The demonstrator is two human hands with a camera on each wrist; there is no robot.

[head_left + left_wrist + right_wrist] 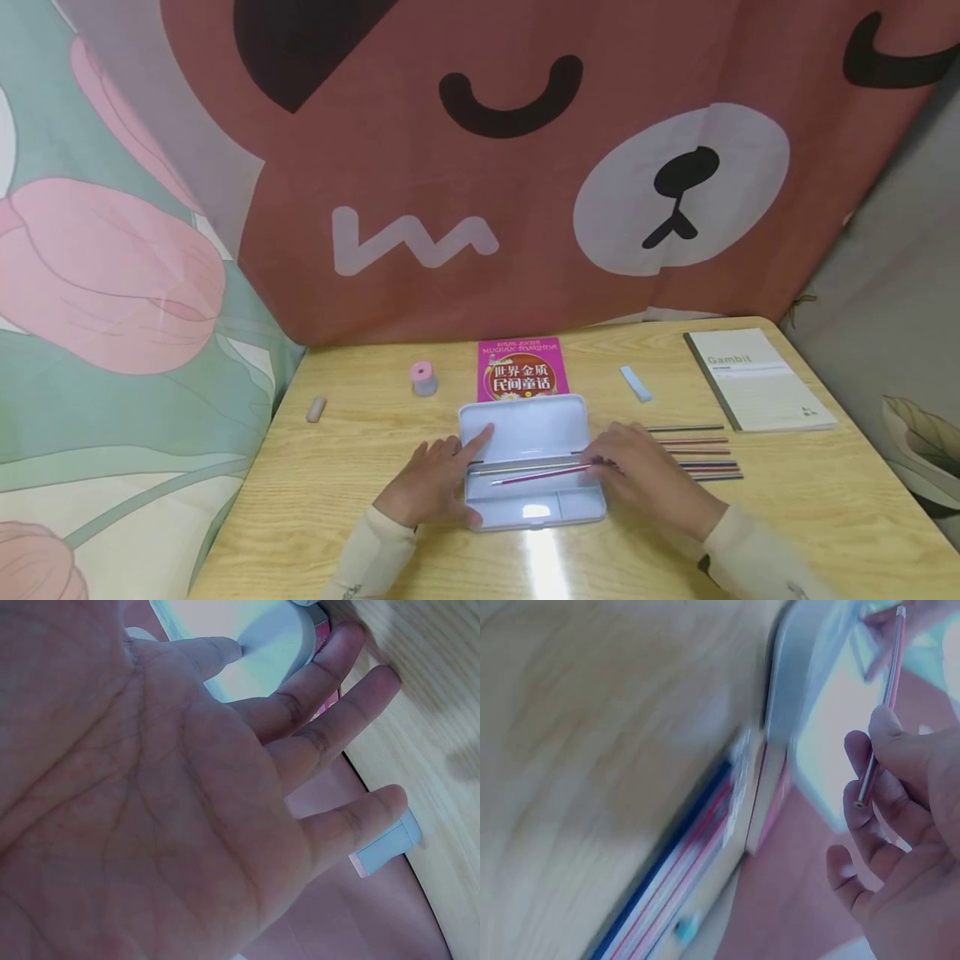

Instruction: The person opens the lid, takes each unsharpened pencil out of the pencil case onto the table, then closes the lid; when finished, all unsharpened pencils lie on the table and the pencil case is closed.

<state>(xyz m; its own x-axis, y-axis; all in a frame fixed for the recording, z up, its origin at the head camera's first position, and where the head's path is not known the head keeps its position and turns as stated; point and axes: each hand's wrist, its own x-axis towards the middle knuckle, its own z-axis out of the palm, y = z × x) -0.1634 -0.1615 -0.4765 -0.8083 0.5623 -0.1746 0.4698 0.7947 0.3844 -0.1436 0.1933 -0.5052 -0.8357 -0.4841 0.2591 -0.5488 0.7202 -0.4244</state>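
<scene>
A white pencil case (517,510) lies open on the table, its lid (525,425) tilted back. My left hand (431,487) is at its left side, the index finger reaching onto the lid and the thumb by the front corner. Its fingers look straight and spread in the left wrist view. My right hand (645,475) pinches a red-striped pencil (892,682) between thumb and fingers. That pencil (536,476) slants over the case's long compartment, where another pencil (525,467) lies near the hinge.
Several pencils (701,451) lie in a row to the right. Behind the case is a pink book (522,367). A notebook (761,375), a light blue strip (636,383), a pink-topped cylinder (423,380) and a small eraser-like block (316,409) are spread about the table.
</scene>
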